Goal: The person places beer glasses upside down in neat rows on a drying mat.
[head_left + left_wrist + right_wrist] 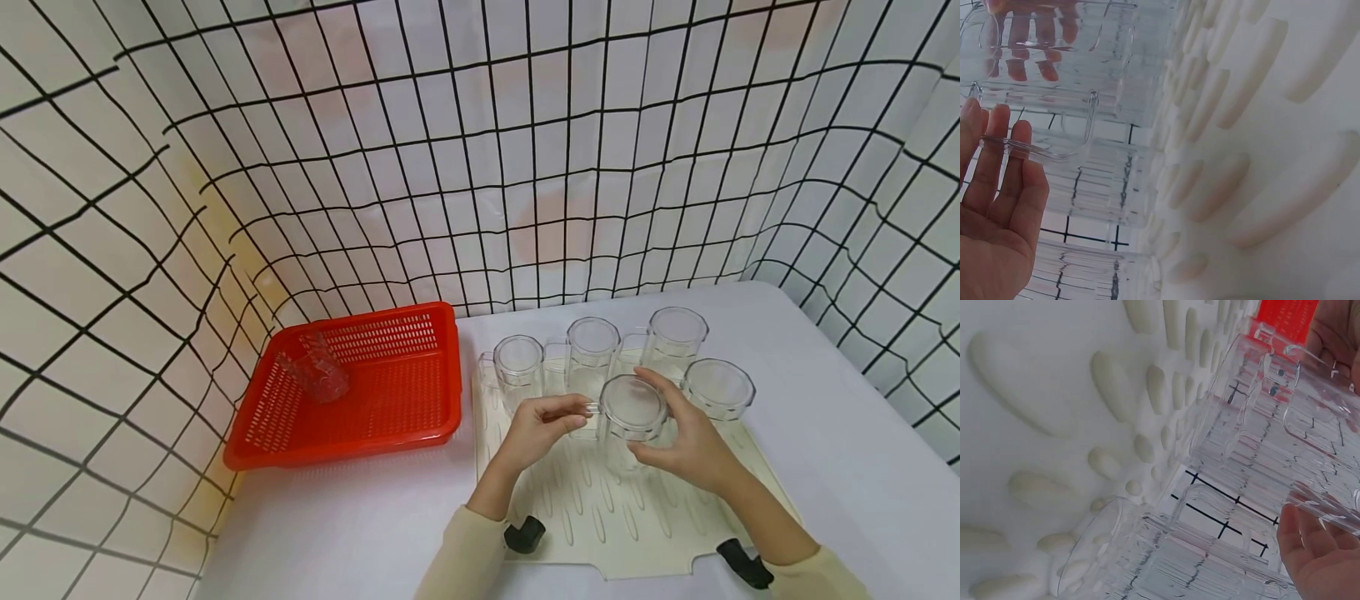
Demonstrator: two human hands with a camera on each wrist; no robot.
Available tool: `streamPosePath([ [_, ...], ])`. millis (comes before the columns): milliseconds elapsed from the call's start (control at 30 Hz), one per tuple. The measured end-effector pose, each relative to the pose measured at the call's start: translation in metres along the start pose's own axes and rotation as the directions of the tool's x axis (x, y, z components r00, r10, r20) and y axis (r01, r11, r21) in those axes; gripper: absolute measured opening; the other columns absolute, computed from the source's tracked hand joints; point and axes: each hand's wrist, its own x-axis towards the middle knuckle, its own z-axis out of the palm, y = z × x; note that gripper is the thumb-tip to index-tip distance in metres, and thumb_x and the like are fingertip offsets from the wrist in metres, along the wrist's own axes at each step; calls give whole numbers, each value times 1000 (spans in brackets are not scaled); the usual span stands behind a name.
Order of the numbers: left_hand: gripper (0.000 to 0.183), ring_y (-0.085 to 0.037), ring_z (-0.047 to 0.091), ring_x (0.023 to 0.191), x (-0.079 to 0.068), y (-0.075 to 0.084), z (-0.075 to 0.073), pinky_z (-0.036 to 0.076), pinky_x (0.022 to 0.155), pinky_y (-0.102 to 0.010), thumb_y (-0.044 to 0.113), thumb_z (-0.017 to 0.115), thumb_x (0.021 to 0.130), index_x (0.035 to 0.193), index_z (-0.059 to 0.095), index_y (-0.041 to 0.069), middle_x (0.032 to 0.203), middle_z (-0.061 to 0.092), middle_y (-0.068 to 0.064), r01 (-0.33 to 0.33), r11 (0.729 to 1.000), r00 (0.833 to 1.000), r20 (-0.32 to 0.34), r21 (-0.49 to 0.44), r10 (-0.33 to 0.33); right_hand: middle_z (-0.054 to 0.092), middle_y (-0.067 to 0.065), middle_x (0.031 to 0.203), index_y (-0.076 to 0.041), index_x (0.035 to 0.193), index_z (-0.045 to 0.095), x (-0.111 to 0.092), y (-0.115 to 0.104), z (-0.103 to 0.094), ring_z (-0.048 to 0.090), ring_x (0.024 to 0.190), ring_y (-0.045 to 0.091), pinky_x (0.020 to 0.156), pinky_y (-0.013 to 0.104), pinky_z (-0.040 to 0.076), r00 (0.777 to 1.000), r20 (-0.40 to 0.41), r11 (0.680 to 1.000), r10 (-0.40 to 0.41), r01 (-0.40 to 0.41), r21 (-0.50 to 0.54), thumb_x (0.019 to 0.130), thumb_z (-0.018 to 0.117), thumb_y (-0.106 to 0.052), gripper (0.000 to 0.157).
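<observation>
A clear glass mug (633,404) is held between both hands over a cream ribbed drying mat (562,542). My left hand (542,427) pinches its handle (1047,153) between thumb and fingers, on the mug's left side. Around the right side of the body curves my right hand (693,442), thumb in front and fingers behind. In the right wrist view, that hand's fingers (1310,534) lie against the clear wall. Close by on the mat stand more clear mugs: one at back left (517,367), one at back middle (592,346), one at back right (675,337).
Another clear mug (718,390) stands just right of my right hand. A red plastic basket (397,437) sits at left on the white table (337,525), with a clear glass piece (318,375) lying inside. Black wire grid (525,167) rises behind and at both sides.
</observation>
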Motion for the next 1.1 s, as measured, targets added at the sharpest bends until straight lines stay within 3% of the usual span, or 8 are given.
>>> streamPosePath([
  [100,28,-31,68,97,0,-1,0,54,83,-30,-8,64,88,114,62,-16,106,65,-32,6,1000,1000,6,3,-6,40,13,149,-17,152,32,1,2,1,35,128,-1,89,33,39,1000,10,1000,12,-12,8,73,84,-10,95],
  [233,28,-18,69,94,-1,16,1,53,83,-26,-10,62,88,114,59,-20,107,63,-36,22,1000,1000,16,-6,-22,40,15,150,-16,152,32,2,3,2,35,129,2,90,47,41,999,21,999,27,-27,23,74,84,-11,93],
  [333,28,3,62,89,-3,28,1,52,82,-23,-9,63,88,114,59,-21,106,62,-36,44,999,999,15,2,-44,40,16,149,-12,151,33,2,4,3,33,129,-2,89,55,41,999,21,999,27,-28,29,74,83,-11,92],
  [500,28,1,62,89,-2,27,0,52,82,-22,-8,64,88,114,60,-19,106,63,-35,75,997,997,10,26,-75,39,18,149,-9,150,34,1,7,4,30,128,-7,90,61,40,999,22,999,26,-27,35,75,83,-10,90],
  [733,27,-2,62,90,-2,25,0,52,82,-22,-7,64,88,113,62,-16,106,65,-32,83,995,997,3,47,-84,36,18,151,-11,151,32,1,11,5,30,132,-1,91,66,39,999,31,999,21,-22,29,77,81,-11,89],
  [1000,27,-22,66,97,-1,24,1,51,83,-22,-5,64,90,115,62,-15,108,64,-32,99,993,995,-12,58,-98,33,17,153,-10,153,28,4,16,7,30,135,4,94,66,38,998,46,999,37,-39,36,79,80,-12,90],
  [1100,28,-22,65,98,-1,24,1,51,84,-22,-3,63,91,116,61,-14,109,64,-31,111,992,994,-13,56,-111,32,17,154,-12,154,26,5,17,8,31,137,12,94,65,38,998,50,998,45,-47,41,80,79,-12,91],
])
